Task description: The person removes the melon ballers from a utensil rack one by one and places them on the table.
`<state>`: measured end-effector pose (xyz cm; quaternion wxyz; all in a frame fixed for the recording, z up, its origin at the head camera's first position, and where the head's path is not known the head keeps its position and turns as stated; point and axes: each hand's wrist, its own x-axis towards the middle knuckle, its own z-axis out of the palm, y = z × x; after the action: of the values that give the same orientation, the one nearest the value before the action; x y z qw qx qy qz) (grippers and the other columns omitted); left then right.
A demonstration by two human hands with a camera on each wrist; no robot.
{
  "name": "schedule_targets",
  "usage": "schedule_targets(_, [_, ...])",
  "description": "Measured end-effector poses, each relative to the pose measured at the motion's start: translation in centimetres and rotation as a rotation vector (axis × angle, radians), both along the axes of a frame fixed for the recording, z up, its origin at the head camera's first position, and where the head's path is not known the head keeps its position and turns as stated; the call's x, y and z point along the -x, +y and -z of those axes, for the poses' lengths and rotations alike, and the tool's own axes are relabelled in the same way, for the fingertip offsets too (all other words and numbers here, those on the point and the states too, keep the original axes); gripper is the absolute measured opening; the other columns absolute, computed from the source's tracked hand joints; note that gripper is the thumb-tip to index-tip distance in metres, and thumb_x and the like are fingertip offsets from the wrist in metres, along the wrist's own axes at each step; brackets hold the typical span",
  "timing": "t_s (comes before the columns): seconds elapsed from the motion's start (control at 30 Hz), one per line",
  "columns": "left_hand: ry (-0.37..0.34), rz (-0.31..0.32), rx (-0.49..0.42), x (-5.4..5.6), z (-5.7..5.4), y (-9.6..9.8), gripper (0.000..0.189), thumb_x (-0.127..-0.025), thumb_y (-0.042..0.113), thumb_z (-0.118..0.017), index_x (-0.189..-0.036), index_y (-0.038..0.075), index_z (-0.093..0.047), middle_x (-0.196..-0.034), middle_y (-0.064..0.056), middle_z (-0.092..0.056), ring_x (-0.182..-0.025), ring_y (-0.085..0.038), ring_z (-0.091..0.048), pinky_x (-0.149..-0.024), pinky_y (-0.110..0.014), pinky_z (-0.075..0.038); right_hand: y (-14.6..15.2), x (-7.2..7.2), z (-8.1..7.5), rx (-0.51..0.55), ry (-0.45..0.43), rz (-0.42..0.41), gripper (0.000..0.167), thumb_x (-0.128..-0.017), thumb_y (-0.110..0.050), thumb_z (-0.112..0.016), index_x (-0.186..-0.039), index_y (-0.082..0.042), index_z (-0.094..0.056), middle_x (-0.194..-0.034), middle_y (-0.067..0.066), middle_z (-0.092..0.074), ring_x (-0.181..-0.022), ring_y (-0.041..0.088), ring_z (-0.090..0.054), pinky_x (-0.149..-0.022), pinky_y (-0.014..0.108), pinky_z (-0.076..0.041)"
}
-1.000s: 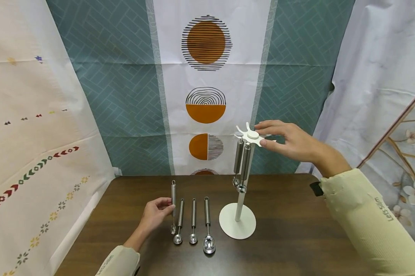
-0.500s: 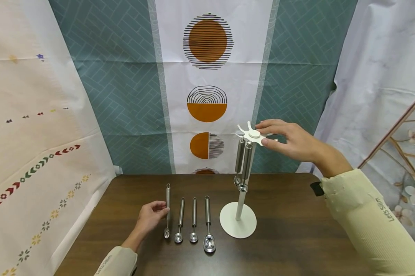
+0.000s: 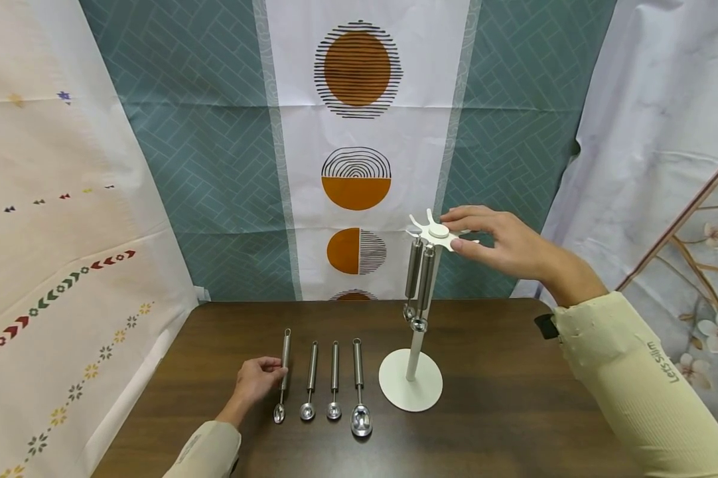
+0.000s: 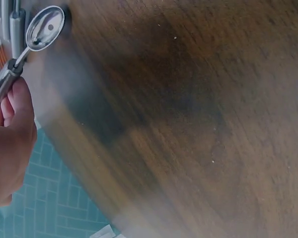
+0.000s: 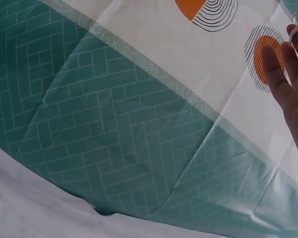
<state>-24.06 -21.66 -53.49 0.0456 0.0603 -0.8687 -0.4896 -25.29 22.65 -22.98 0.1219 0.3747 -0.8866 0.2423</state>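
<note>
Your left hand (image 3: 254,383) pinches a steel scoop (image 3: 285,350), left of three more scoops (image 3: 335,365); your right hand (image 3: 498,243), fingers extended, touches the white stand (image 3: 415,355); this looks like setting-down, calling for a gentle release.

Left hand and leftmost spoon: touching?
Touching. The left wrist view shows the left hand pinching the spoon by its handle, skin against metal.

On the table (image 3: 502,398), three spoons (image 3: 335,368) lie left of the stand (image 3: 416,352); left of these is a fourth spoon (image 3: 285,352) in the left hand (image 3: 255,382). The right hand (image 3: 498,242) is at the stand's top right. Cloth (image 3: 215,166) hangs behind.
</note>
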Motion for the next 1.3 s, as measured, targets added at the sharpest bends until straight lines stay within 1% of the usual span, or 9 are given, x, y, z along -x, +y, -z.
schedule_targets(0.2, [-0.085, -0.014, -0.053, 0.8, 0.8, 0.4, 0.016, -0.083, 0.003, -0.076, -0.092, -0.01, -0.071, -0.076, -0.008, -0.071, -0.06, -0.015, -0.066, -0.057, -0.027, -0.054, 0.0, 0.0, 0.1, 0.017, 0.014, -0.008, 0.036, -0.1, -0.022, -0.061, -0.13, -0.003, -0.066, -0.14, 0.013, -0.055, -0.132, 0.035, -0.046, -0.098, 0.055, -0.041])
schedule_targets(0.37, [-0.12, -0.024, -0.063, 1.5, 1.5, 0.6, 0.015, -0.082, 0.0, -0.074, -0.09, -0.012, -0.07, -0.073, -0.008, -0.07, -0.061, -0.017, -0.067, -0.057, -0.028, -0.057, 0.0, -0.1, 0.2, 0.017, 0.008, -0.014, 0.037, -0.1, -0.023, -0.061, -0.13, -0.003, -0.065, -0.141, 0.013, -0.055, -0.133, 0.035, -0.046, -0.099, 0.056, -0.04])
schedule_targets(0.5, [-0.114, -0.003, 0.003, 1.9, 1.9, 0.8, 0.014, -0.08, 0.0, -0.075, -0.087, -0.012, -0.071, -0.071, -0.01, -0.07, -0.057, -0.016, -0.066, -0.055, -0.027, -0.056, 0.0, -0.1, 0.3, 0.02, 0.019, -0.018, 0.036, -0.1, -0.023, -0.061, -0.13, -0.004, -0.066, -0.14, 0.012, -0.056, -0.133, 0.034, -0.046, -0.099, 0.056, -0.04])
schedule_targets(0.6, [-0.096, 0.011, 0.09, 2.1, 1.9, 1.0, 0.013, -0.078, 0.003, -0.076, -0.083, -0.009, -0.072, -0.069, -0.009, -0.07, -0.055, -0.014, -0.064, -0.055, -0.026, -0.054, 0.0, -0.1, 0.3, 0.025, 0.025, -0.02, 0.036, -0.099, -0.022, -0.061, -0.13, -0.004, -0.066, -0.14, 0.012, -0.056, -0.133, 0.034, -0.046, -0.099, 0.056, -0.04])
schedule_targets(0.77, [-0.104, 0.012, 0.187, 2.2, 1.6, 1.4, 0.012, -0.077, 0.007, -0.077, -0.08, -0.005, -0.074, -0.067, -0.006, -0.069, -0.062, -0.017, -0.062, -0.06, -0.03, -0.05, -0.1, -0.1, 0.3, 0.032, 0.021, -0.021, 0.035, -0.099, -0.022, -0.061, -0.129, -0.005, -0.067, -0.139, 0.011, -0.056, -0.132, 0.033, -0.047, -0.098, 0.055, -0.041])
schedule_targets(0.87, [-0.129, 0.003, 0.203, 2.1, 1.3, 1.5, 0.011, -0.077, 0.007, -0.078, -0.079, -0.003, -0.074, -0.066, -0.005, -0.069, -0.067, -0.021, -0.061, -0.06, -0.03, -0.05, -0.1, 0.0, 0.3, 0.036, 0.022, -0.021, 0.035, -0.099, -0.022, -0.061, -0.129, -0.005, -0.067, -0.139, 0.011, -0.056, -0.133, 0.033, -0.047, -0.098, 0.055, -0.041])
schedule_targets(1.03, [-0.159, -0.004, 0.208, 2.1, 1.0, 1.6, 0.01, -0.077, 0.007, -0.078, -0.077, -0.001, -0.073, -0.062, -0.001, -0.066, -0.067, -0.023, -0.061, -0.059, -0.029, -0.049, -0.1, -0.1, 0.3, 0.037, 0.021, -0.017, 0.035, -0.099, -0.021, -0.061, -0.129, -0.005, -0.067, -0.139, 0.012, -0.056, -0.133, 0.033, -0.047, -0.098, 0.056, -0.041])
schedule_targets(1.17, [-0.159, 0.005, 0.233, 2.0, 1.0, 1.5, 0.011, -0.077, 0.009, -0.079, -0.077, -0.001, -0.074, -0.062, -0.001, -0.066, -0.071, -0.025, -0.06, -0.061, -0.031, -0.049, -0.1, -0.2, 0.3, 0.034, 0.011, -0.011, 0.035, -0.099, -0.022, -0.061, -0.13, -0.004, -0.066, -0.14, 0.012, -0.055, -0.133, 0.034, -0.046, -0.099, 0.056, -0.04])
schedule_targets(1.3, [-0.131, 0.016, 0.263, 2.0, 0.7, 1.4, 0.012, -0.078, 0.012, -0.079, -0.078, 0.001, -0.076, -0.068, -0.006, -0.07, -0.078, -0.032, -0.063, -0.068, -0.038, -0.052, -0.1, -0.1, 0.3, 0.028, 0.01, -0.009, 0.036, -0.099, -0.022, -0.061, -0.13, -0.005, -0.066, -0.141, 0.012, -0.055, -0.134, 0.034, -0.045, -0.099, 0.056, -0.04])
